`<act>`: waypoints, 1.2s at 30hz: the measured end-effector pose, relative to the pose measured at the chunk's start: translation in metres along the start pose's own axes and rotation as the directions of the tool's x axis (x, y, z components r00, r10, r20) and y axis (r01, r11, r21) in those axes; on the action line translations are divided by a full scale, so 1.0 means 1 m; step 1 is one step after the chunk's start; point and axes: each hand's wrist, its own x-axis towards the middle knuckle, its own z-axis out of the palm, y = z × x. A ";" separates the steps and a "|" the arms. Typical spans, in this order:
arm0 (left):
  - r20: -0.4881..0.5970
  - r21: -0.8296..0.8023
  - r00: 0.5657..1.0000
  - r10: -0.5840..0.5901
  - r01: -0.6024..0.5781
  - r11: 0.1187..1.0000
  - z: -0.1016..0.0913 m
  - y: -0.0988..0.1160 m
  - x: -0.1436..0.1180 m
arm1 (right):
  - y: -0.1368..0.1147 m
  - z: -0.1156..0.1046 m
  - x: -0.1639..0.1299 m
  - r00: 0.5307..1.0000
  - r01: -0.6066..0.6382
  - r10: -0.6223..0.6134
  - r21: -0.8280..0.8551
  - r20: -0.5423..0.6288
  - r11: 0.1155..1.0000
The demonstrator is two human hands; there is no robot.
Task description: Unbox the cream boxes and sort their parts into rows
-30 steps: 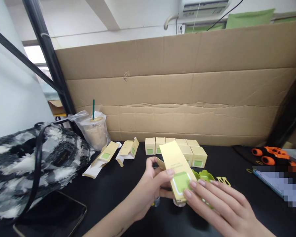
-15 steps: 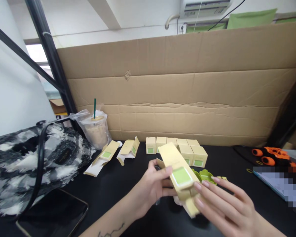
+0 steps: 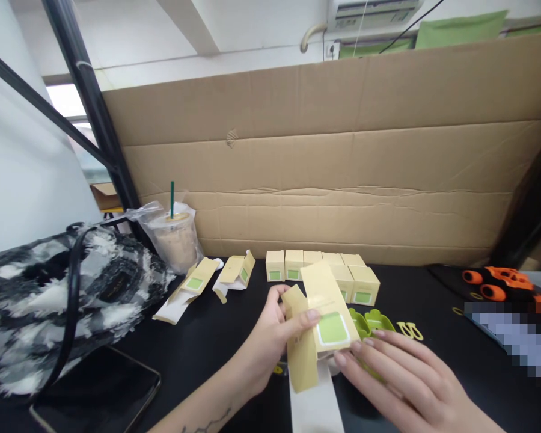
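A partly unfolded pale yellow carton [image 3: 322, 288] with a green square print is tilted up in front of me. My left hand [image 3: 279, 331] is closed on its left side, thumb across the front. A yellow side flap [image 3: 301, 361] and a long white inner flap [image 3: 315, 403] hang downward. My right hand [image 3: 406, 373] has its fingers stretched out, their tips at the carton's lower right corner; its thumb is hidden. Green flower-shaped dishes [image 3: 379, 322] lie behind the right fingers, partly covered. Small yellow loop-shaped pieces [image 3: 409, 331] lie to their right.
Several closed yellow boxes [image 3: 365, 284] stand in rows at the back. Two opened cartons [image 3: 237, 270] lie left of them. A bagged drink cup [image 3: 175, 237], a shaggy bag [image 3: 112, 282] and a dark tablet-like slab [image 3: 97, 388] are left. An orange-black toy vehicle [image 3: 505, 282] sits right.
The carton has turned more upright and toward me. Its side flap and white inner flap now show, swung down. My right fingers have shifted slightly left and down, uncovering the yellow loop pieces.
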 end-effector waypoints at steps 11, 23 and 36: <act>0.087 0.451 0.968 0.237 -0.250 0.857 -0.008 -0.004 -0.002 | 0.001 0.005 -0.022 0.995 0.047 -0.054 0.088 0.079 0.995; 0.743 0.658 0.574 0.344 -0.720 -0.221 -0.026 0.041 -0.005 | 0.020 0.005 0.000 0.999 -0.044 0.044 -0.046 -0.009 0.998; 0.160 0.882 0.885 0.436 0.070 -0.467 -0.137 0.072 0.038 | 0.020 -0.022 0.011 0.998 -0.070 0.070 0.017 -0.008 0.997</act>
